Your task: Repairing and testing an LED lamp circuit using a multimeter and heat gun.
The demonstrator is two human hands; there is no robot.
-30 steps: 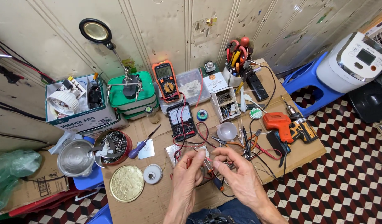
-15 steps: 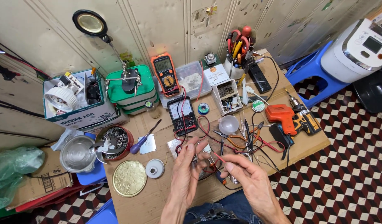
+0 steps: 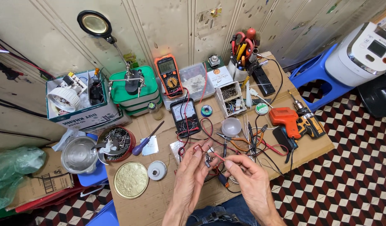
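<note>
Low over the near edge of the cardboard-covered bench (image 3: pixel 310 152), left hand (image 3: pixel 192 169) raised with fingers curled narrow, pinching a small metal component (image 3: pixel 208 158) at the fingertips, a red wire loop (image 3: pixel 198 147) arching just above the fingers. Just beside it, right hand (image 3: pixel 248 178) with thumb and forefinger closed on a thin red test probe (image 3: pixel 218 156), tip meeting the component between the two hands; exact contact point too small to tell. Under the right hand, a blue-handled tool (image 3: pixel 222 179) lying on the cardboard, partly hidden.

Beyond the fingers, a tangle of red and black leads running up to a black analogue multimeter (image 3: pixel 185 116) lying flat, and behind that an orange digital multimeter (image 3: pixel 169 75) propped against the wall. Right of the hands, pliers with orange grips (image 3: pixel 243 142), a small translucent bowl (image 3: pixel 231 126), then an orange cordless drill (image 3: pixel 294 121) near the bench's right edge. Left of the hands, a solder spool (image 3: pixel 157 170), a round gold tin lid (image 3: pixel 131 180), a blue-handled screwdriver (image 3: pixel 144 141), and a red tin of screws (image 3: pixel 116 144). Farther back, green stacked boxes (image 3: pixel 134 93) carrying a helping-hands clamp, with a magnifier lamp (image 3: pixel 94 24) above. Off the bench to the right, a white rice cooker (image 3: pixel 364 52) on a blue stool (image 3: pixel 312 81)
</note>
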